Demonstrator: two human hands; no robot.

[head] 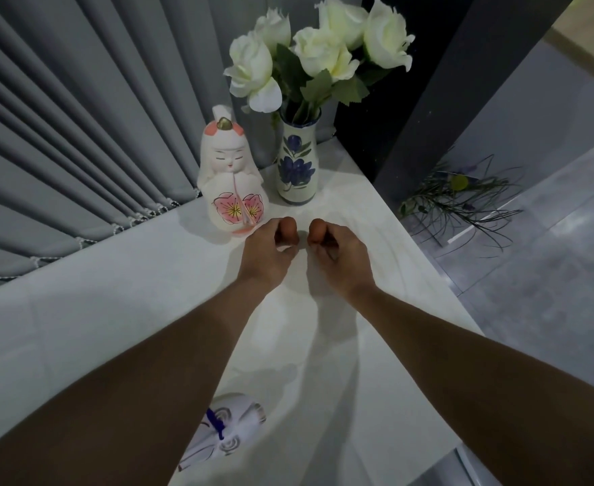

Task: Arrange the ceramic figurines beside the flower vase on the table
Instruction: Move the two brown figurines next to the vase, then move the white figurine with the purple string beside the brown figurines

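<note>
My left hand (267, 256) reaches forward over the white ledge (113, 327), fingers curled round a small round brown object (288, 226). My right hand (339, 259) is right beside it and grips a second small round brown object (316, 230). The two objects are a short gap apart, just above the ledge. Most of each object is hidden by the fingers, so I cannot tell what they are. Both bare forearms stretch in from the bottom of the view.
A white doll figurine with pink flowers (230, 177) stands just beyond my left hand. Beside it is a blue-flowered vase (296, 163) of white roses (318, 47). Another white figurine (229, 429) lies near the front. Grey vertical blinds (60, 135) hang left; the ledge drops off right to a grey floor (534, 275).
</note>
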